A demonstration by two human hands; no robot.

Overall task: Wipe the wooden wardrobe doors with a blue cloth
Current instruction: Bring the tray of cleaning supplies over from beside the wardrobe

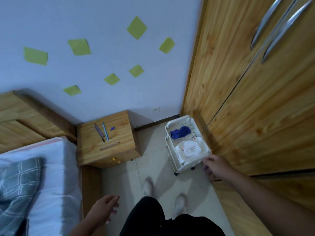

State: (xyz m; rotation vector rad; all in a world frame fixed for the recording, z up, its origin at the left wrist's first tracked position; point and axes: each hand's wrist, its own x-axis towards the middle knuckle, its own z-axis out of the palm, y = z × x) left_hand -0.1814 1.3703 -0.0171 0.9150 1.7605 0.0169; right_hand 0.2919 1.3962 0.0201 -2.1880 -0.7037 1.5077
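Observation:
A crumpled blue cloth (180,132) lies in the far end of a white plastic trolley (171,151) that stands on the floor against the wooden wardrobe doors (255,108). The doors fill the right side and carry long metal handles (286,29) near the top. My right hand (215,166) reaches out just past the trolley's near right corner, fingers loosely apart, holding nothing. My left hand (104,207) hangs low at the bottom, open and empty, beside the bed frame.
A white round packet (188,149) lies in the trolley's near half. A wooden bedside table (109,138) with pens stands left of the trolley. A bed with a checked pillow (18,183) fills the lower left. Pale tiled floor (153,167) runs between them, with my feet on it.

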